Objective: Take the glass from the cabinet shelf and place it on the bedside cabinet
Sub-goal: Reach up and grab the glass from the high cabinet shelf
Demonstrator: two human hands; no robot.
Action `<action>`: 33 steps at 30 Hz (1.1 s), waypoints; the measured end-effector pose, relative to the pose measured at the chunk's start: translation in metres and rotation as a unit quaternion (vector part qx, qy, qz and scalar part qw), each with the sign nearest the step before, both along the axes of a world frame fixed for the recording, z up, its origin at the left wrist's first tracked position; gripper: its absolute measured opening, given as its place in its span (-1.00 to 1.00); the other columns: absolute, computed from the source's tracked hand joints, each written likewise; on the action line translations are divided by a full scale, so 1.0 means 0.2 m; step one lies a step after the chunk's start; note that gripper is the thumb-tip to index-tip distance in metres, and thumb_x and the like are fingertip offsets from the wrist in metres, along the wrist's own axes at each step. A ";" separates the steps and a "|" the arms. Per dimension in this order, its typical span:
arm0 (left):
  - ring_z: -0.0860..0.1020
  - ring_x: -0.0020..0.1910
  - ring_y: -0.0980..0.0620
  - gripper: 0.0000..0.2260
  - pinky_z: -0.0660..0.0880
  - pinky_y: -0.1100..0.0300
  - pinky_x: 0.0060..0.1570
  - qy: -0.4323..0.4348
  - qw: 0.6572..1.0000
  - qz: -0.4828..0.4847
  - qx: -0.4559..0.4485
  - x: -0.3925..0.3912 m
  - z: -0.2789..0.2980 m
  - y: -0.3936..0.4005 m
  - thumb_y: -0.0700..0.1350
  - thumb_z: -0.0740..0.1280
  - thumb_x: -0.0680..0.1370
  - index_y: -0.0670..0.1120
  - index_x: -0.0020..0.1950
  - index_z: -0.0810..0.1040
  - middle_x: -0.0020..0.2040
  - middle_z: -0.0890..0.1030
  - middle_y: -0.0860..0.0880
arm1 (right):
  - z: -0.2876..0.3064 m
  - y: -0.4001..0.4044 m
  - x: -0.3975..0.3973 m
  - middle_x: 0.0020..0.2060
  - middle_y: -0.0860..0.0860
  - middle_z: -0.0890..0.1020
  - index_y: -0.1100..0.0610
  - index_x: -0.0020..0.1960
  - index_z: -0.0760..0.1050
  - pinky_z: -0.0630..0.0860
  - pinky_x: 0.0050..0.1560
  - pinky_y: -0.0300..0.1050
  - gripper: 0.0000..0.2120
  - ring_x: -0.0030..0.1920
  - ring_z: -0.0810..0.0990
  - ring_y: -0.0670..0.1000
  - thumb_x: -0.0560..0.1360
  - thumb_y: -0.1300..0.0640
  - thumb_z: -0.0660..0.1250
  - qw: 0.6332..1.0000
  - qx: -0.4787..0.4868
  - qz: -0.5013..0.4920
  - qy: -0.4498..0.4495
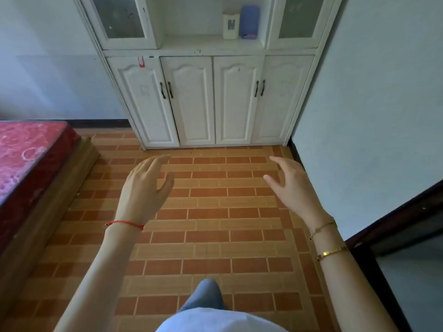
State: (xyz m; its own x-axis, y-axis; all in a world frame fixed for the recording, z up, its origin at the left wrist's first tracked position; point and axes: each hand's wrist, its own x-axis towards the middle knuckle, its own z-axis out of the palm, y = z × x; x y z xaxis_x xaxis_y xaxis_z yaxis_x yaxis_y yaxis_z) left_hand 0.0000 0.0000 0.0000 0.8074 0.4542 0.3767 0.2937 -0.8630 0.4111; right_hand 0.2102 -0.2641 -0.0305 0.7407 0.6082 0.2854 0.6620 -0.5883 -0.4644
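Glass (230, 25) beside blue cup (249, 21) on cabinet shelf (211, 45); both hands' grip open, empty.

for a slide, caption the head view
Both empty hands, left hand and right hand, raised toward white cabinet.

Brick-patterned floor (208, 212), pale walls (374, 92), red mattress (26, 149) left.
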 end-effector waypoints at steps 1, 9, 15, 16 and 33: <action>0.52 0.26 -0.12 -0.65 0.48 -0.13 0.23 -0.005 1.000 -0.001 -0.005 0.02 -0.01 0.01 -0.05 0.28 0.59 -0.10 0.36 0.46 0.26 0.58 -0.11 | -0.01 0.01 0.02 0.38 -0.04 0.47 -0.05 0.44 0.31 0.34 0.27 -0.21 -0.46 0.39 0.43 -0.03 0.52 -0.22 0.18 1.000 0.005 0.000 0.000; 0.51 0.28 -0.12 -0.63 0.49 -0.12 0.23 0.009 0.999 0.024 -0.023 0.27 -0.13 0.20 -0.05 0.29 0.58 -0.09 0.38 0.44 0.30 0.56 -0.11 | -0.12 0.22 0.27 0.39 -0.07 0.45 -0.12 0.43 0.28 0.42 0.10 -0.26 -0.48 0.29 0.51 -0.04 0.52 -0.26 0.17 0.999 -0.021 0.007 0.023; 0.52 0.25 -0.12 -0.64 0.49 -0.13 0.22 0.011 0.999 0.025 -0.037 0.66 -0.13 0.48 -0.05 0.27 0.59 -0.11 0.36 0.45 0.25 0.58 -0.11 | -0.14 0.50 0.60 0.40 -0.07 0.45 -0.09 0.44 0.29 0.36 0.18 -0.26 -0.47 0.37 0.45 -0.06 0.52 -0.22 0.21 0.999 -0.020 0.003 0.043; 0.53 0.22 -0.12 -0.65 0.50 -0.11 0.20 0.009 0.999 0.024 -0.036 0.74 -0.11 0.54 -0.05 0.28 0.59 -0.11 0.36 0.46 0.22 0.59 -0.12 | -0.13 0.56 0.67 0.40 -0.07 0.45 -0.08 0.44 0.29 0.35 0.18 -0.27 -0.47 0.37 0.44 -0.06 0.52 -0.21 0.21 0.999 -0.018 0.000 0.048; 0.54 0.21 -0.09 -0.62 0.50 -0.02 0.18 0.036 0.998 -0.030 -0.047 1.86 -0.09 1.27 -0.02 0.26 0.57 -0.04 0.38 0.43 0.26 0.57 -0.09 | -0.10 1.26 1.66 0.40 0.00 0.45 0.01 0.46 0.32 0.29 0.32 -0.17 -0.49 0.41 0.39 0.00 0.55 -0.11 0.27 0.994 0.000 -0.059 0.095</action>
State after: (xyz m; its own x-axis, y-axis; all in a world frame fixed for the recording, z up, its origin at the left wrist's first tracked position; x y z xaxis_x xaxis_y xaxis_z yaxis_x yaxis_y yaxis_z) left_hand 0.3720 0.2547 -0.0188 0.8576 0.4352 0.2742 0.2753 -0.8386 0.4701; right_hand 0.5421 -0.0112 -0.0496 0.8475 0.5134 0.1346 0.4889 -0.6565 -0.5744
